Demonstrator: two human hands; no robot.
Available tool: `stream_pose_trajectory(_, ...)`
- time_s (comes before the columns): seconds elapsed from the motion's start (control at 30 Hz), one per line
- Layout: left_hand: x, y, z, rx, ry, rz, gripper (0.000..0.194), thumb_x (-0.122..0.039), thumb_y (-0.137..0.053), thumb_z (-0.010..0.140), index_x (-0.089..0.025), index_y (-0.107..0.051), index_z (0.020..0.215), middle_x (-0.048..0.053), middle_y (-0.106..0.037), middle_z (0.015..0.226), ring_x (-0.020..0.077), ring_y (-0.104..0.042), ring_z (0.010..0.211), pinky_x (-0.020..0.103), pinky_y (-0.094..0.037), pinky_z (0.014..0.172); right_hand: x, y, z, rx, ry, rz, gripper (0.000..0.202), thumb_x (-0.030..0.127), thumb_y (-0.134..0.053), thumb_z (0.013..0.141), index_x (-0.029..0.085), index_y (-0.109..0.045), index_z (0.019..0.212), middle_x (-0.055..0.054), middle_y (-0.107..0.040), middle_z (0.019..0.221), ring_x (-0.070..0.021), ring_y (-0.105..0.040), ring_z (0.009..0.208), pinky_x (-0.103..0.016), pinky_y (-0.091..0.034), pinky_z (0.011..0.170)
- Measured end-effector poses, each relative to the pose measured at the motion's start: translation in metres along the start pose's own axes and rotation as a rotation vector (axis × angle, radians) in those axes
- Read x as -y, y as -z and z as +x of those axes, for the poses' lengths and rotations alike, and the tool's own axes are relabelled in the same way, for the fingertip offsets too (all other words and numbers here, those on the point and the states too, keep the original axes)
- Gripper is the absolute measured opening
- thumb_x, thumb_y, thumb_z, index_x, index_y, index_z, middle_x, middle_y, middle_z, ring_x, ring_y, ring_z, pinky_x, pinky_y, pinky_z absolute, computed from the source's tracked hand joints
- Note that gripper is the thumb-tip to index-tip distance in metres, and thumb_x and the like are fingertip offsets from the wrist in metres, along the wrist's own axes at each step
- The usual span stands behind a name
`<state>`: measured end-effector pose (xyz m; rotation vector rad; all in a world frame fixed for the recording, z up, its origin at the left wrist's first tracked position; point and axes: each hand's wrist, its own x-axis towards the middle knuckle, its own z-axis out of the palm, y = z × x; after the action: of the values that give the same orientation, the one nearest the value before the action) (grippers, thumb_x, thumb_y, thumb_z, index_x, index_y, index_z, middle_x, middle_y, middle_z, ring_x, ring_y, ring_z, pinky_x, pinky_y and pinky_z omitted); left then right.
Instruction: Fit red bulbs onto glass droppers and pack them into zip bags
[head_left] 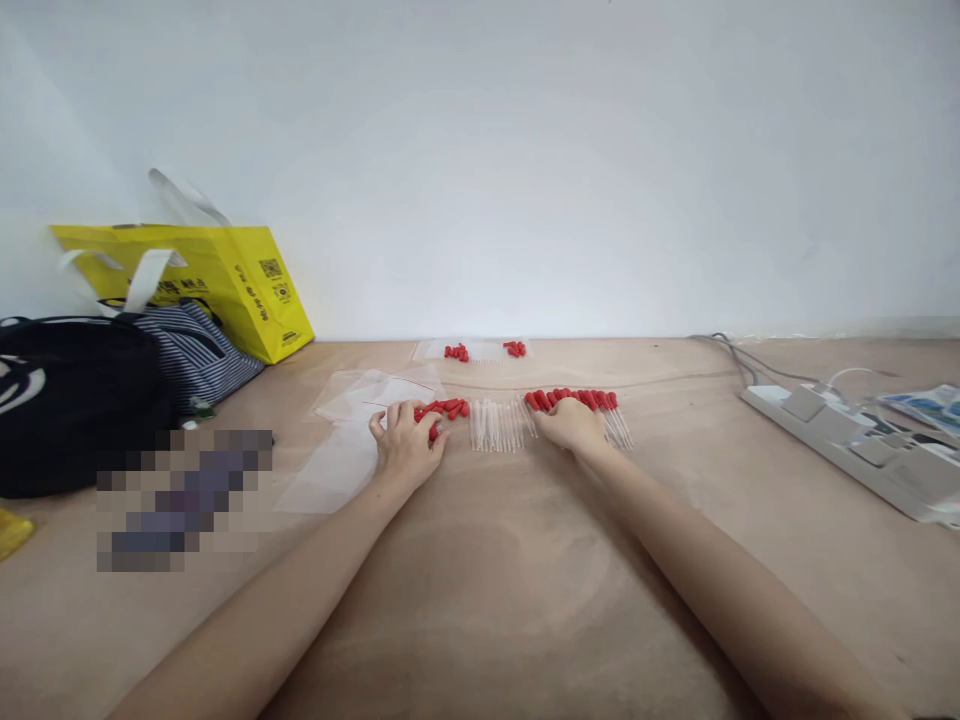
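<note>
Loose red rubber bulbs (452, 408) lie under and beside my left hand (409, 445). Its fingers are curled, with one red bulb (434, 432) between thumb and fingertips. Thin clear dropper tubes (496, 427) lie side by side in a row in the middle, between my hands. To their right is a row of droppers (611, 405), clear tubes with red bulbs on their far ends. My right hand (574, 424) rests at the left end of this row, fingers closed around a dropper (532, 402). The hand covers part of the row.
Clear plastic bags (330, 465) lie left of my left hand. Against the wall sits another bag (487, 350) with red bulbs and tubes. A yellow shopping bag (277, 300), a striped bag (202, 355) and a black bag (75, 400) stand left. A power strip (832, 440) lies right.
</note>
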<state>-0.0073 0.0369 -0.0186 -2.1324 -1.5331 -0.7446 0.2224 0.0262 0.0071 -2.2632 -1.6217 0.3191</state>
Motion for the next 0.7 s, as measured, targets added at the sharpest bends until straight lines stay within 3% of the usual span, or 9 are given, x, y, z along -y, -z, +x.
stream_pose_trajectory(0.17,-0.001,0.009,0.001,0.009,-0.010,0.068,0.018,-0.035,-0.055,0.070,-0.018,-0.060,0.077,0.012,-0.050,0.105,0.0292,-0.040,0.099,0.050,-0.019,0.087,-0.008,0.013,-0.003,0.073,-0.022,0.124,0.035,0.044,-0.041,0.074,0.018,-0.058,0.058,-0.005,-0.056,0.051,-0.0197,-0.056,0.062,-0.030,-0.036,0.063)
stream_pose_trajectory(0.3,-0.001,0.012,0.001,0.023,-0.040,0.117,0.021,-0.037,-0.054,0.071,-0.017,-0.060,0.075,0.013,-0.050,0.105,0.0297,-0.039,0.100,0.051,-0.017,0.090,-0.018,0.011,-0.012,0.148,0.042,0.248,0.031,0.038,-0.043,0.073,0.018,-0.052,0.051,-0.002,-0.052,0.046,-0.0153,-0.052,0.049,-0.026,-0.035,0.052)
stream_pose_trajectory(0.4,0.000,0.011,0.002,0.030,-0.068,0.133,0.021,-0.035,-0.052,0.072,-0.016,-0.061,0.072,0.014,-0.051,0.104,0.0298,-0.040,0.100,0.051,-0.018,0.090,-0.026,0.005,-0.026,0.066,0.190,0.304,0.021,0.031,-0.047,0.070,0.018,-0.052,0.054,-0.002,-0.056,0.056,-0.0141,-0.052,0.055,-0.024,-0.034,0.051)
stream_pose_trajectory(0.53,-0.002,0.008,0.003,0.013,-0.097,0.153,0.020,-0.029,-0.048,0.075,-0.015,-0.062,0.073,0.014,-0.053,0.103,0.0285,-0.042,0.098,0.051,-0.019,0.091,-0.036,-0.003,-0.047,-0.044,0.512,0.273,0.013,0.027,-0.051,0.071,0.018,-0.055,0.062,-0.002,-0.057,0.064,-0.0144,-0.051,0.064,-0.025,-0.037,0.060)
stream_pose_trajectory(0.7,-0.008,0.014,0.000,-0.027,-0.146,0.153,0.018,-0.023,-0.047,0.076,-0.012,-0.061,0.073,0.016,-0.054,0.101,0.0293,-0.043,0.098,0.051,-0.021,0.090,-0.050,-0.009,-0.052,-0.047,0.778,0.189,0.010,0.024,-0.053,0.073,0.018,-0.053,0.065,-0.002,-0.054,0.065,-0.0145,-0.047,0.067,-0.028,-0.037,0.065)
